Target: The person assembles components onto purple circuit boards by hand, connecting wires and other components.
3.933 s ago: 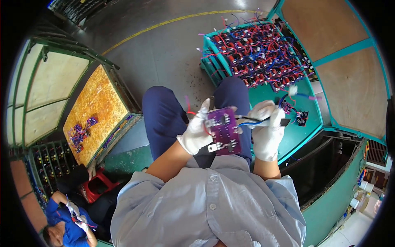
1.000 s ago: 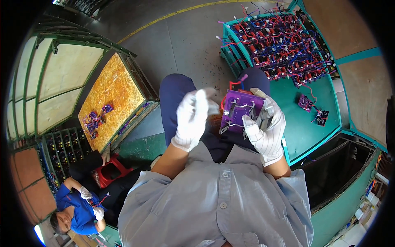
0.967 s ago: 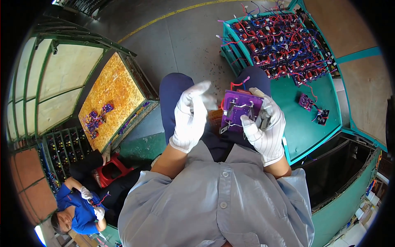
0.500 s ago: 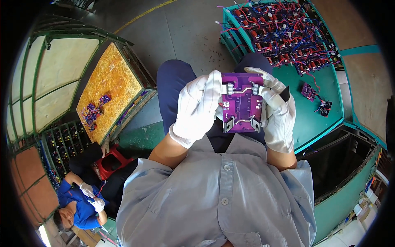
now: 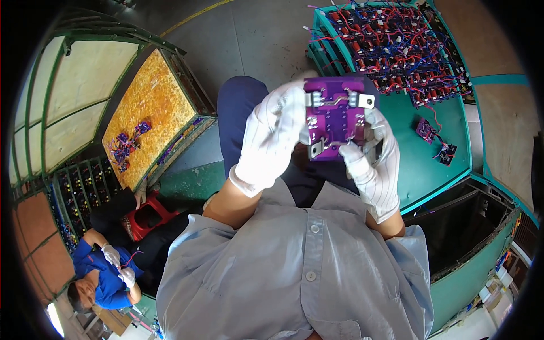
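Observation:
A purple circuit board (image 5: 335,120) is held up in front of my body, its soldered side facing me. Silver metal tabs stand out along its left and right edges. My left hand (image 5: 271,136), in a white glove, grips the board's left edge, with its fingertips partly hidden. On the opposite side, my gloved right hand (image 5: 374,175) has its thumb against the lower right corner, over the tab there. The right hand's other fingers curl up beside and behind the right edge.
A teal table (image 5: 419,175) at the right carries rows of wired boards with red coils (image 5: 391,48), plus two loose boards (image 5: 436,141). On the left, a yellow panel (image 5: 150,96) bears several purple boards. A co-worker (image 5: 105,272) sits lower left beside a red stool (image 5: 150,218).
The board has moved up a little, toward the far side. My right hand has slid down the right edge, its thumb now at the lower corner; the upper right tab is uncovered.

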Demonstrator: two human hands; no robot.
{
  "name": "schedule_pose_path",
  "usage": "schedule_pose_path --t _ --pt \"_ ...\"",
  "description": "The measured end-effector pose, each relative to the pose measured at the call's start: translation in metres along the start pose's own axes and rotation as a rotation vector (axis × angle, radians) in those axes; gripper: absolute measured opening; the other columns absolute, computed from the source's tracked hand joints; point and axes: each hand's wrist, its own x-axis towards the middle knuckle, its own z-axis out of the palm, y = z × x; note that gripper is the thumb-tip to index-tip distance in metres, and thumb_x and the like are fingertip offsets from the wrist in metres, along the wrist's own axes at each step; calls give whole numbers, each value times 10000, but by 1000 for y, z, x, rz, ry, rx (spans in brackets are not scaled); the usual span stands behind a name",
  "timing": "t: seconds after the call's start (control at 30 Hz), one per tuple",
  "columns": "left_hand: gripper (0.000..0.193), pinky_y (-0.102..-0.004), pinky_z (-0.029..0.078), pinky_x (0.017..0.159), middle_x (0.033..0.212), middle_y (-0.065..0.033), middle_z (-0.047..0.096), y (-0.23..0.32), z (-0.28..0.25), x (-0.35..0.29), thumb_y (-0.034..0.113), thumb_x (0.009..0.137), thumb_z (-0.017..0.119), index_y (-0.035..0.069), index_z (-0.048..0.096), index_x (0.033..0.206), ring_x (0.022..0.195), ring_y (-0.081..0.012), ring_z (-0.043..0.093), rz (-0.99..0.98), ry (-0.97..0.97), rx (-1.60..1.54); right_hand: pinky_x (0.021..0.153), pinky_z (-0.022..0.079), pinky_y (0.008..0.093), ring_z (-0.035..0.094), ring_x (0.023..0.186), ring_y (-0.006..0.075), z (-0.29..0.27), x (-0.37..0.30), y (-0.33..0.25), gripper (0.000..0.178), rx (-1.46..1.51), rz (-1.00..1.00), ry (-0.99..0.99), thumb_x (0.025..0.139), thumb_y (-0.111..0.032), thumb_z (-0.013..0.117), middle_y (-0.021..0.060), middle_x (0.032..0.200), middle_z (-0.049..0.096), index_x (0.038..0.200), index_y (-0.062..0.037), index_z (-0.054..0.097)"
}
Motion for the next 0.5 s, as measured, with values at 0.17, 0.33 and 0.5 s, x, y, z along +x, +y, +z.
schedule_pose_path --t 0.17,0.33,0.5 --pt "454 -197 442 589 911 -25 554 30 1 3 49 778 603 -9 397 1179 657 -54 518 -655 -52 -1016 813 436 260 542 940 146 -7 -3 6 636 -94 -201 30 719 -131 687 91 1062 539 1238 14 349" --pt "193 -199 442 561 761 -21 592 33 -6 4 101 826 568 -25 541 970 652 -39 546 -802 -121 -938 825 426 263 540 935 139 -10 0 2 594 90 -24 14 724 -125 684 89 1062 542 1212 30 384" --pt "222 -203 454 612 787 -49 611 18 -2 -4 90 870 493 -38 535 1047 695 -52 559 -744 -92 -1062 772 442 246 555 842 125 -7 -3 -6 370 213 132 145 795 -146 563 77 946 576 1109 36 488"
